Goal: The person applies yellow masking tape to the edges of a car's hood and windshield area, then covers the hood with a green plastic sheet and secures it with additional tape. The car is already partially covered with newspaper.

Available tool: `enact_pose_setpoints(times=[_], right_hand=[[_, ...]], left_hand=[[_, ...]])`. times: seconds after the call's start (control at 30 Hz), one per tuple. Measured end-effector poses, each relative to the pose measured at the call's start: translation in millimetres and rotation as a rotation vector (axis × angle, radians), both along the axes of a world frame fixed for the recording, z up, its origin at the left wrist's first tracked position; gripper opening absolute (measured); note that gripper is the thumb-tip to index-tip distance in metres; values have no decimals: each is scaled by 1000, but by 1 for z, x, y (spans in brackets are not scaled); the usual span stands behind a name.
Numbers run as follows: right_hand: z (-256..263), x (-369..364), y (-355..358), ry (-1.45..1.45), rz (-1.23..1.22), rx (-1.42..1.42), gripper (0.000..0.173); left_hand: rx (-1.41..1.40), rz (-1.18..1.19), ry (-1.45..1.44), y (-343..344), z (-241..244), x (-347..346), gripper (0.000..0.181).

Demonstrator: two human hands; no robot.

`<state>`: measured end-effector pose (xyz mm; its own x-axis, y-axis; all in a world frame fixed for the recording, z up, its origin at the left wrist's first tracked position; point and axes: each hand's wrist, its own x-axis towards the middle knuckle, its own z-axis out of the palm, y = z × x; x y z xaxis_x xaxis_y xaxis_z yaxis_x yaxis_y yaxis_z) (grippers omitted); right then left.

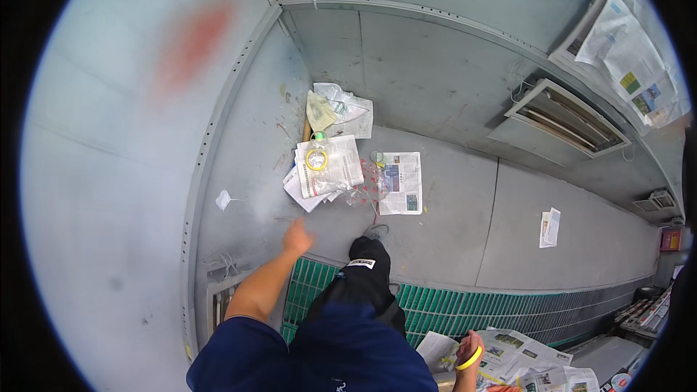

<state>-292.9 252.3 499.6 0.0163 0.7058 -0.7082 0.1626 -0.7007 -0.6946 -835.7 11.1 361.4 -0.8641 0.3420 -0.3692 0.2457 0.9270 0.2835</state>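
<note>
My left hand [298, 238] reaches over the grey floor with nothing visible in it; its fingers are blurred. Ahead of it, a stack of newspapers [332, 169] lies against the wall, with a yellow ring-shaped roll [316, 159] and crumpled clear plastic film [362, 185] on top. Another newspaper sheet [400, 183] lies flat to the right. At the bottom right, my right hand [469, 344], with a yellow ring [469, 358] around the wrist, is beside newspaper [503, 351] that covers something. Whether it holds anything is unclear.
A green floor grating [468, 307] with metal bars runs below the feet. Grey booth walls [392, 54] rise at the left and top, with a light fixture [569, 120] at the right. A folded paper [550, 227] lies on the floor; newspaper [626, 54] hangs upper right.
</note>
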Motion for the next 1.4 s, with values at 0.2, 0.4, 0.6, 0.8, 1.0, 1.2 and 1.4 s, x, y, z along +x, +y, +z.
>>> enact_pose_setpoints(times=[0.2, 0.4, 0.6, 0.8, 1.0, 1.2, 1.4], right_hand=[[-52, 55, -65, -780, 1286, 1021, 28], [-55, -78, -103, -540, 490, -333, 24], [-79, -188, -110, -648, 540, -418, 20], [-93, -234, -89, -680, 572, -458, 17], [-92, -252, -80, -682, 562, -485, 14], [-82, -259, -74, -626, 525, -471, 12], [-59, -250, -92, -518, 397, -419, 11]], left_hand=[[57, 50, 70, 79, -1, -159, 57], [47, 44, 53, 165, -129, -321, 49], [-41, 109, -235, 204, -248, -413, 58], [-88, -23, -120, 233, -272, -414, 102], [2, 43, 93, 249, -285, -420, 94], [768, 761, -506, 236, -211, -471, 56], [1107, 1159, -1345, 226, -52, -444, 41]])
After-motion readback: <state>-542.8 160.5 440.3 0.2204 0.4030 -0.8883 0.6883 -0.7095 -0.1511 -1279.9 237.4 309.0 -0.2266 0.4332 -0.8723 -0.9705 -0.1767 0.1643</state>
